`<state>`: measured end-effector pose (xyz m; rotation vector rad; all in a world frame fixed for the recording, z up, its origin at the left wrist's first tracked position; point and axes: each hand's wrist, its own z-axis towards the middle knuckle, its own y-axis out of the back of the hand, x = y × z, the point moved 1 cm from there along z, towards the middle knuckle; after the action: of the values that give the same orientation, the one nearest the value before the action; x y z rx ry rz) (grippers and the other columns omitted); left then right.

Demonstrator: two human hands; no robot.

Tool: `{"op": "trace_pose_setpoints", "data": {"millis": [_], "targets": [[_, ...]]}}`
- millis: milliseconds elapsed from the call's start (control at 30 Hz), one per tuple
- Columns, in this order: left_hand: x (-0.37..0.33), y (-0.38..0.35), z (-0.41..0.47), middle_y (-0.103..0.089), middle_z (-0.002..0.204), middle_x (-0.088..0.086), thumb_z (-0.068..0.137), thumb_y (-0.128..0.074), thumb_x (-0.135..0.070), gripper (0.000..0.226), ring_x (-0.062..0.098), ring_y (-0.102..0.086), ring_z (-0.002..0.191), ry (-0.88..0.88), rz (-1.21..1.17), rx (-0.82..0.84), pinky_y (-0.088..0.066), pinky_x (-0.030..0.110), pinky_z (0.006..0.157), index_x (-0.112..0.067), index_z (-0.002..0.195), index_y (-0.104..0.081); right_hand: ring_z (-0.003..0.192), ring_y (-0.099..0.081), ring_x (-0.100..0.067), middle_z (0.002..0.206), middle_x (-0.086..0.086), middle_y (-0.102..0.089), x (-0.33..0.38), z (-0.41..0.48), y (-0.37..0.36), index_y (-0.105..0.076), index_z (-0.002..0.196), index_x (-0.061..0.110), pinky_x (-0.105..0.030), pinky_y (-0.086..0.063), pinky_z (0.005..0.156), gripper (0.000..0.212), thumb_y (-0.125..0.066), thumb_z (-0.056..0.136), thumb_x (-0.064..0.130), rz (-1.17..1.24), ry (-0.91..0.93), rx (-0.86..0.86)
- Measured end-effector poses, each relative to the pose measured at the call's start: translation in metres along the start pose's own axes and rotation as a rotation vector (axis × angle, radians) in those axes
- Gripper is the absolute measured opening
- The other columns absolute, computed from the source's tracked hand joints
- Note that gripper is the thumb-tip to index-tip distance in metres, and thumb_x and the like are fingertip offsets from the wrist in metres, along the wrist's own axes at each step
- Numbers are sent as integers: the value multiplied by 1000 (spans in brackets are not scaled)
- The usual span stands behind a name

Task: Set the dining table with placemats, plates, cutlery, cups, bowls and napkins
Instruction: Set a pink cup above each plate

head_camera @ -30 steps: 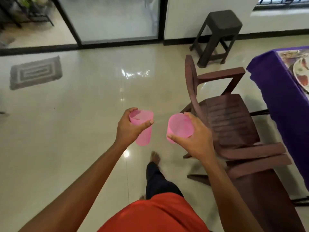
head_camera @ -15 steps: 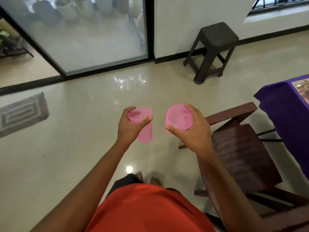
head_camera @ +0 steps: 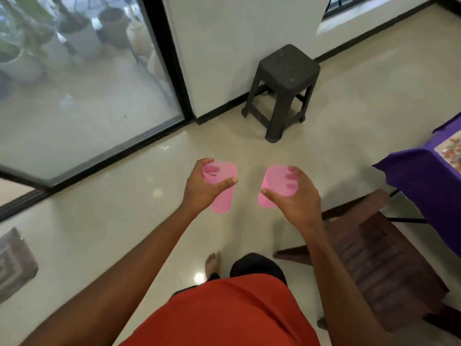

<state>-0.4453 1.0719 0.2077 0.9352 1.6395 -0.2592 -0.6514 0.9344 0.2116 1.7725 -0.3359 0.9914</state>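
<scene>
I carry two pink plastic cups at waist height above the tiled floor. My left hand [head_camera: 202,189] grips the left pink cup [head_camera: 221,203] around its upper part, held upright. My right hand [head_camera: 295,199] holds the right pink cup [head_camera: 277,179], tilted so its mouth faces me, with my fingers showing through the plastic. The dining table [head_camera: 424,181], covered in a purple cloth, juts in at the right edge, with a patterned placemat [head_camera: 450,149] on its corner.
A brown wooden chair [head_camera: 381,260] stands just right of my right arm, beside the table. A dark plastic stool [head_camera: 284,88] sits ahead by the white wall. A glass sliding door [head_camera: 82,101] fills the upper left, and a grey floor mat [head_camera: 13,264] lies at the left edge.
I have walked and turned, so the stool, door and table have shifted in view and the chair now lies lower right. Both hands still hold the cups the same way.
</scene>
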Motion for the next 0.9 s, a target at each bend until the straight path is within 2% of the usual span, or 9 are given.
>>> {"op": "trace_pose_setpoints", "data": {"millis": [67, 133, 267, 533, 700, 800, 900], "targets": [[-15, -11, 35, -64, 113, -7, 62, -91, -44, 77, 15, -62, 107, -15, 29, 64, -54, 28, 83, -30, 126, -50, 115, -56, -14, 129, 12, -57, -6, 26, 1, -47, 139, 31, -34, -49, 97, 96, -80, 58, 72, 24, -55, -52], [-31, -31, 70, -64, 112, -8, 63, -91, -43, 77, 14, -61, 107, -39, 55, 129, -55, 31, 85, -30, 126, -49, 115, -57, -15, 129, 11, -58, -16, 51, 7, -47, 139, 30, -36, -51, 97, 97, -81, 58, 72, 47, -107, -105], [-63, -88, 130, -59, 109, -18, 66, -89, -41, 71, 13, -59, 106, -78, 115, 242, -55, 33, 87, -33, 124, -47, 113, -58, -13, 129, 10, -58, -38, 101, 29, -47, 139, 30, -33, -51, 93, 94, -81, 61, 70, 78, -193, -167], [-143, -231, 221, -60, 109, -18, 61, -89, -51, 78, 16, -62, 105, -172, 222, 482, -57, 39, 88, -31, 124, -49, 107, -60, -11, 126, 10, -61, -84, 197, 117, -50, 137, 29, -29, -48, 89, 99, -80, 55, 74, 167, -367, -328], [-199, -337, 262, -61, 108, -17, 62, -90, -47, 76, 9, -62, 102, -278, 244, 647, -54, 35, 90, -27, 124, -51, 104, -59, -4, 118, 13, -64, -110, 244, 185, -54, 135, 27, -28, -50, 93, 92, -86, 58, 65, 187, -428, -492], [-231, -407, 277, -62, 108, -16, 57, -86, -55, 85, 4, -61, 101, -321, 249, 771, -51, 28, 85, -26, 128, -50, 109, -59, -6, 123, 13, -63, -136, 264, 226, -53, 136, 30, -31, -49, 97, 96, -80, 55, 75, 182, -489, -606], [-258, -478, 290, -64, 108, -13, 54, -85, -58, 85, 7, -63, 101, -373, 270, 899, -50, 24, 82, -28, 125, -49, 112, -58, -10, 128, 14, -60, -166, 283, 268, -49, 139, 33, -40, -53, 94, 99, -80, 56, 75, 207, -583, -726]]}}
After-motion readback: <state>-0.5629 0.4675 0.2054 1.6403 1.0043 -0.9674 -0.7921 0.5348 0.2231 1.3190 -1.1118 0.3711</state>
